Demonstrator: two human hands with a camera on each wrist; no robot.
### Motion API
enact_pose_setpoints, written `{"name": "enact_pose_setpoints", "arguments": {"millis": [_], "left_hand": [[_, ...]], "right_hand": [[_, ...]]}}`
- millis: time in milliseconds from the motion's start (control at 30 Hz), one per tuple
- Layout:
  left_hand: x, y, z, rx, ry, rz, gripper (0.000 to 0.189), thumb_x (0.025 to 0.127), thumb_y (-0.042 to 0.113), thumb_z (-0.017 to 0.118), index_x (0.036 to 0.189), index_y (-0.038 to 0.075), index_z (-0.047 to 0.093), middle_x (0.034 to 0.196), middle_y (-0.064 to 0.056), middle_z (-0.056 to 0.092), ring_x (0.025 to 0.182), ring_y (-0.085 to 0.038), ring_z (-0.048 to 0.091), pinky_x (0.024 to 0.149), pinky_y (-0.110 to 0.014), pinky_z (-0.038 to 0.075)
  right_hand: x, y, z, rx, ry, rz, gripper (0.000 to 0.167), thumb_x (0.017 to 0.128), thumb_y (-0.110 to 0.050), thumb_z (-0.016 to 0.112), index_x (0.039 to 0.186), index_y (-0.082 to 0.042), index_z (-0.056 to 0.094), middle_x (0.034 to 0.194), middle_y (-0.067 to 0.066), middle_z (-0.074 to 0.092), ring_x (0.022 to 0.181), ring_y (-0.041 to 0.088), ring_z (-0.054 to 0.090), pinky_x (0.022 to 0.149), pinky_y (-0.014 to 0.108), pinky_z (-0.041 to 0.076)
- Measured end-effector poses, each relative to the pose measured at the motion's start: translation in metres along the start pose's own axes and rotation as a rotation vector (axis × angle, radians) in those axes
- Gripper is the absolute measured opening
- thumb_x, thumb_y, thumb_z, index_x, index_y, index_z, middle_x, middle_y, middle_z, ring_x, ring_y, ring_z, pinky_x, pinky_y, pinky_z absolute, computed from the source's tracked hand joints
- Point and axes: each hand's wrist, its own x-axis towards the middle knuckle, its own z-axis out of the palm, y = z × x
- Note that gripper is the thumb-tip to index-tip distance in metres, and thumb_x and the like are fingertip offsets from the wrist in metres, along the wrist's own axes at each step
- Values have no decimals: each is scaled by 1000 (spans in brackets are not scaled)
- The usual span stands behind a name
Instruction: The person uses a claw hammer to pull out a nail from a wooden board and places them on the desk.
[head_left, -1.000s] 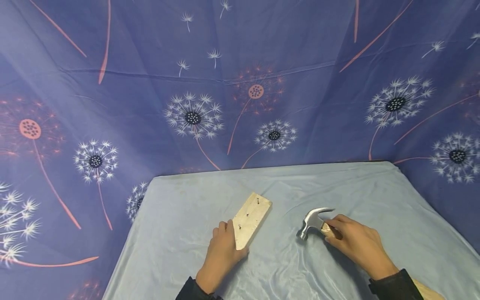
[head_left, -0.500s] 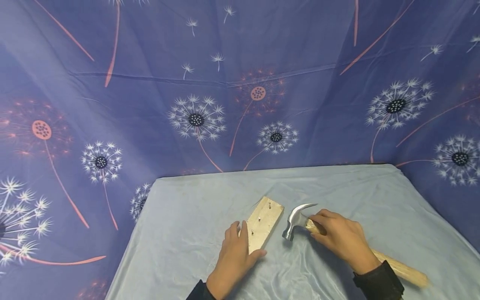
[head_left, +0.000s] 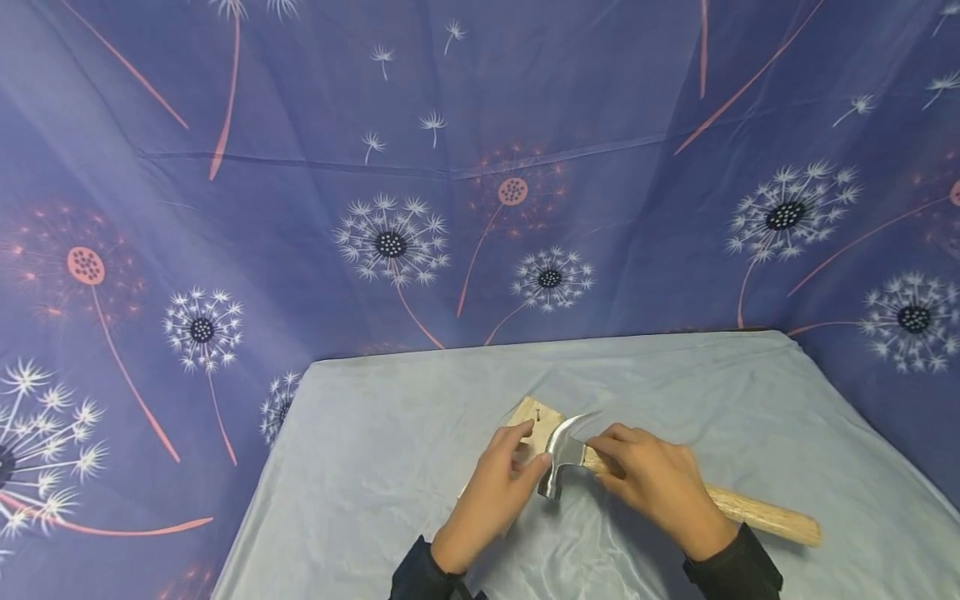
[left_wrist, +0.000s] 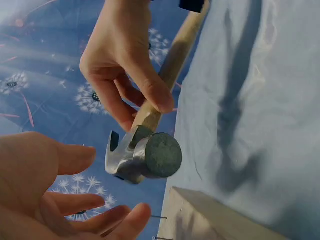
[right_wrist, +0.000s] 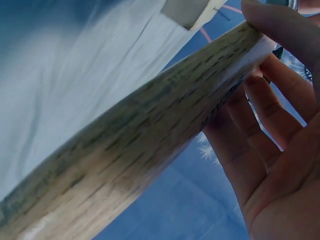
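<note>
My right hand (head_left: 660,479) pinches a claw hammer by its wooden handle close to the head; the handle (head_left: 765,517) runs back under the wrist. The steel hammer head (head_left: 564,454) hangs over the right side of a pale wooden board (head_left: 547,422). My left hand (head_left: 491,492) is over the board with fingers spread, thumb and fingertips around the hammer head but apart from it in the left wrist view. One nail (head_left: 537,414) stands at the board's far end. Nails also stick out of the board (left_wrist: 192,222) in the left wrist view. The left hand hides most of the board.
A light blue, wrinkled satin cloth (head_left: 390,433) covers the table. Behind it and on both sides hangs a blue-purple curtain (head_left: 637,167) printed with dandelions.
The hammer has moved left in the right hand, from beside the board to over its edge. The left hand has let go of the board's side and risen toward the hammer head.
</note>
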Motion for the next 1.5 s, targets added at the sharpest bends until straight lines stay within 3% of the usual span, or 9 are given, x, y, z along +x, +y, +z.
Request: {"name": "enact_pose_setpoints", "arguments": {"millis": [167, 433, 600, 700, 933, 1300, 1500], "left_hand": [[4, 2, 1, -83, -65, -71, 63, 109, 41, 63, 157, 3, 47, 144, -15, 57, 124, -31, 66, 97, -40, 57], [6, -2, 4, -223, -85, -143, 54, 108, 28, 67, 151, -1, 55, 125, -11, 68, 114, -28, 71, 87, -35, 59], [7, -8, 6, -232, -61, -144, 50, 103, 26, 73, 145, 1, 62, 118, -8, 72, 101, -18, 73, 82, -29, 58], [8, -12, 6, -276, -84, -152, 50, 101, 24, 76, 143, 0, 64, 118, -9, 73, 97, -17, 73, 80, -29, 59], [9, -16, -3, -465, -174, -250, 52, 99, 17, 79, 143, -4, 63, 128, -19, 71, 103, -21, 73, 80, -31, 59], [13, -18, -8, -544, -187, -280, 53, 97, 14, 80, 144, -5, 62, 127, -19, 72, 93, -26, 75, 71, -33, 62], [12, -22, -10, -549, -187, -292, 53, 97, 15, 81, 144, -3, 63, 122, -19, 73, 90, -25, 75, 70, -32, 62]], "right_hand": [[-1, -8, 0, 35, 29, -33, 49, 68, -22, 102, 112, -29, 83, 101, -22, 68, 79, -4, 57, 54, 24, 46], [-1, -14, 1, 70, 26, -69, 45, 71, -21, 101, 112, -29, 82, 102, -21, 69, 81, -1, 59, 52, 23, 44], [-3, -15, 2, 65, 16, -78, 44, 72, -22, 100, 112, -29, 82, 105, -20, 69, 83, 2, 62, 52, 24, 46], [-5, -15, 3, 58, 0, -69, 43, 73, -23, 99, 113, -30, 82, 106, -19, 70, 87, 5, 65, 53, 26, 47], [-5, -17, 3, 97, -24, -76, 41, 78, -24, 97, 115, -30, 81, 109, -21, 70, 90, 4, 65, 55, 24, 48], [-2, -16, 6, 111, -22, -93, 48, 74, -22, 99, 119, -28, 80, 115, -17, 71, 104, 10, 68, 63, 28, 55], [-2, -18, 11, 117, -11, -82, 47, 74, -22, 99, 118, -26, 81, 113, -18, 71, 102, 8, 67, 63, 27, 55]]}}
